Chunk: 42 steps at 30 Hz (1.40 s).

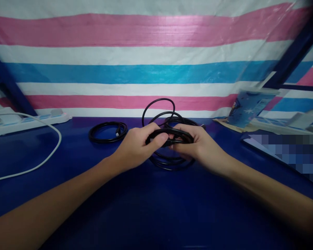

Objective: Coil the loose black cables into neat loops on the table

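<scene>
Between my two hands is a black cable (181, 132), wound into loops just above the dark blue table. My left hand (144, 139) is closed on its left side, the thumb pressed over the loops close to a dark plug (168, 142). Closed around the right side of the same loops is my right hand (198, 142); some of its fingers are hidden behind the cable. More loops (169, 168) hang or lie below the hands, and a loose loop (158, 100) arches up behind them. Further back, partly covered, lies another black coil (189, 120).
A coiled black cable (108, 140) with a connector lies to the left. At far left, a white power strip (28, 121) trails a white cord (59, 139). On the right are a blue patterned packet (246, 107) and a pixelated flat object (289, 156). Behind hangs a striped sheet (135, 73).
</scene>
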Tool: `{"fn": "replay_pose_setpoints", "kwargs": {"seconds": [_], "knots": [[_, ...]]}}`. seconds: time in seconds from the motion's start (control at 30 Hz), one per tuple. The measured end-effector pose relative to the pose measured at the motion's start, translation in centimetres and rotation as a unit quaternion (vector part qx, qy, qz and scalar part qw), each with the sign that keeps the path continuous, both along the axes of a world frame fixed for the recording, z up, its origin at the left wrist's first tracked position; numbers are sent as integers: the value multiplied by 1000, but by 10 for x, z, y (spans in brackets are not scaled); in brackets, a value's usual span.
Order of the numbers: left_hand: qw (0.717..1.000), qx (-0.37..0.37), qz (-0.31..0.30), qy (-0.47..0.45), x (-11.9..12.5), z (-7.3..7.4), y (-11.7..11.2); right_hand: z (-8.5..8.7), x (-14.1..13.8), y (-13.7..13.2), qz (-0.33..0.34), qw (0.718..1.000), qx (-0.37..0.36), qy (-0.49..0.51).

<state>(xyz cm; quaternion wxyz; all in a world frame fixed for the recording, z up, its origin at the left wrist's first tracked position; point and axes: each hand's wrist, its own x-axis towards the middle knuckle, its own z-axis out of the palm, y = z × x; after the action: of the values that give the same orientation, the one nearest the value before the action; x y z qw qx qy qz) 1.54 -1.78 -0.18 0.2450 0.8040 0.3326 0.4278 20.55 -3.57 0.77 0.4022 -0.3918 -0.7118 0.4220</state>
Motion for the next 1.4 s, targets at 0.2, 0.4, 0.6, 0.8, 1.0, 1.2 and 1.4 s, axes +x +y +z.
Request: {"fn": "replay_pose_setpoints", "kwargs": {"seconds": [0.2,0.4,0.6,0.8,1.0,1.2,1.4], "knots": [[985,-3,109,-137,-3,-4,14,-5,5,5,-58,996,-46,40],[896,-362,-223,-126,10,-14,6,-6,3,6,-130,989,-12,71],[857,-408,-288,-125,10,-10,-4,-4,3,6,-160,983,53,68],[862,-399,-254,-183,2,1,-7,1,1,5,-49,999,18,-6],[863,-405,-287,-92,6,12,-20,1,4,4,14,984,158,-81],[862,-396,-310,-59,9,15,-18,0,10,10,-14,918,356,-173],[911,-318,-259,42,11,26,-23,-1,6,3,-17,843,457,-282]]}}
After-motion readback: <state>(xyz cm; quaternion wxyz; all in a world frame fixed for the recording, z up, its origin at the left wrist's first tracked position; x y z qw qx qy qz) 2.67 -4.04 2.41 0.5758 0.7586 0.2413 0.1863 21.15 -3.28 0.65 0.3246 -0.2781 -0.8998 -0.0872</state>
